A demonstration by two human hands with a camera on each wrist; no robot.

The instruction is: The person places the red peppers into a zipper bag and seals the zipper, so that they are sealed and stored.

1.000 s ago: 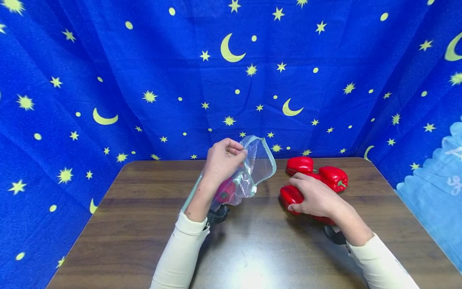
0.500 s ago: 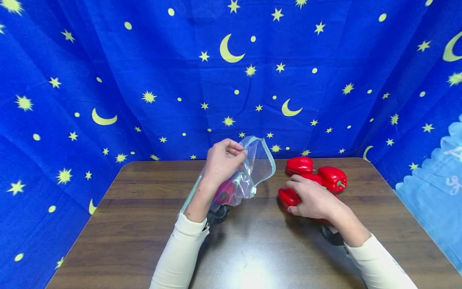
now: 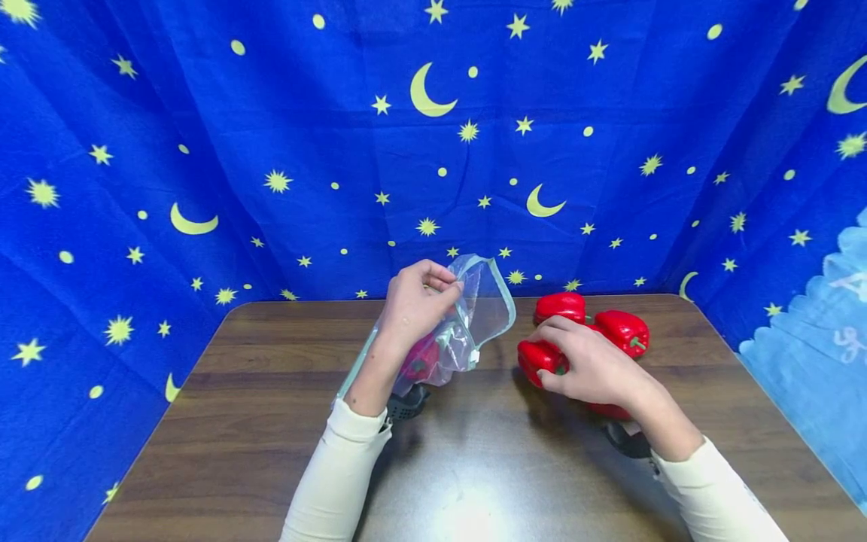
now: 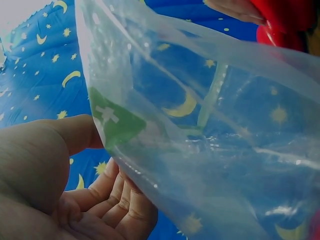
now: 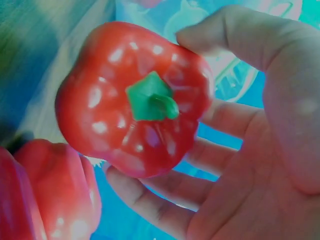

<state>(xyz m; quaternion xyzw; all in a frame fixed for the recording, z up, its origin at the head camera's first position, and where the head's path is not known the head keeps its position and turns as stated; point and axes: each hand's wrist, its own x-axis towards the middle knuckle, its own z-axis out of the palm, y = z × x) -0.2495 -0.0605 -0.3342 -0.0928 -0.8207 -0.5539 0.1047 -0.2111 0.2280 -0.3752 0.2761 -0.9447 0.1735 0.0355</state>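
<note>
In the right hand (image 3: 596, 369), one pepper (image 3: 538, 360) seems aloft.

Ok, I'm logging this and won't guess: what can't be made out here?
Head view: how many glossy red peppers sit inside the clear plastic zip bag; the left hand covers part.
Head view: the total of loose red peppers; the right hand covers some.
Right wrist view: the rest of the red pepper at lower left, cut off by the frame edge.
Head view: white lettering on light-blue cloth, cut off at right.
</note>
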